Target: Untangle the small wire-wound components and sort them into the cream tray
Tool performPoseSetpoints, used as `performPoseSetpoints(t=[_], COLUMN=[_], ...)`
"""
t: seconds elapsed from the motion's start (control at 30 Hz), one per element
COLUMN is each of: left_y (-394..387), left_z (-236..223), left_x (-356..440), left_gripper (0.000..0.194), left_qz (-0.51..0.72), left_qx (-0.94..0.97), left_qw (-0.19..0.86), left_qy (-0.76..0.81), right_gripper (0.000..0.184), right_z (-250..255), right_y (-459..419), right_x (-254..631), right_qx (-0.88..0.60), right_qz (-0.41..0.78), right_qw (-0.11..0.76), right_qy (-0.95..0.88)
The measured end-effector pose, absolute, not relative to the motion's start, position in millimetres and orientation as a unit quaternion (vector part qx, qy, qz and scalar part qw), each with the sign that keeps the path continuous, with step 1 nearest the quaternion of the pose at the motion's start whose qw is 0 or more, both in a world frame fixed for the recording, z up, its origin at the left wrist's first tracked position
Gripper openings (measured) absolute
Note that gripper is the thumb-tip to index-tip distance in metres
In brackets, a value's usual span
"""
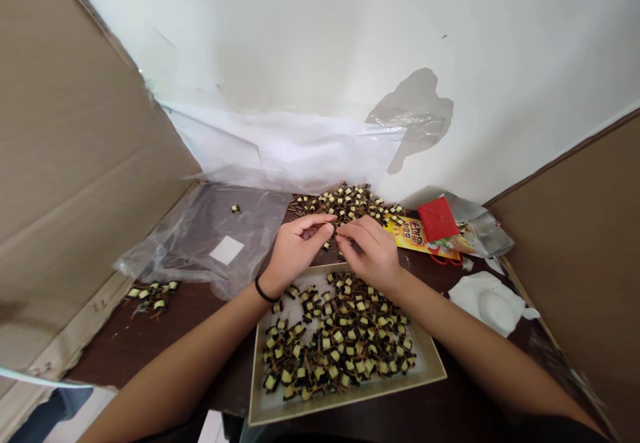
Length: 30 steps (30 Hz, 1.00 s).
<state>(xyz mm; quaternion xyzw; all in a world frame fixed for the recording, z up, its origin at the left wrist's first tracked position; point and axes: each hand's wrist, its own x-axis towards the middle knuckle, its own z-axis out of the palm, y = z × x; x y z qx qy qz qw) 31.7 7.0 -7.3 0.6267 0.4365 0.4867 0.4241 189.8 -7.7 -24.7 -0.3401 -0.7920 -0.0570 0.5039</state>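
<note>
My left hand, with a black band at the wrist, is closed in a pinch above the back edge of a shallow tray. Opposite it, my right hand also pinches, its fingertips almost meeting the left ones. What sits between the fingertips is too small and covered to make out. Many small black parts with pale yellow wrapping and thin copper-coloured wires fill the tray below. Behind my fingers lies a loose pile of similar parts on the dark table.
On the left are a clear plastic sheet, a white square and a small cluster of parts. To the right lie a yellow packet, a red envelope and crumpled white tissue. Cardboard walls flank the table.
</note>
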Motion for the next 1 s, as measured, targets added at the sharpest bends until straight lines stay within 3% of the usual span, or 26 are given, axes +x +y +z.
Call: performPoseSetpoints(t=[0.23, 1.0], left_y=[6.9, 7.5], left_z=[-8.0, -9.5], left_x=[32.8, 33.5], left_gripper=[0.016, 0.02], left_qz=[0.499, 0.486], left_qx=[0.626, 0.637], left_qw=[0.415, 0.406], left_qy=[0.433, 0.439], right_gripper=[0.011, 0.013], right_z=[-24.8, -26.5], right_y=[-10.5, -11.6], right_x=[190.7, 188.4], right_qx=[-0.365, -0.364], right_qz=[-0.122, -0.118], right_qw=[0.482, 0.455], right_qy=[-0.787, -0.804])
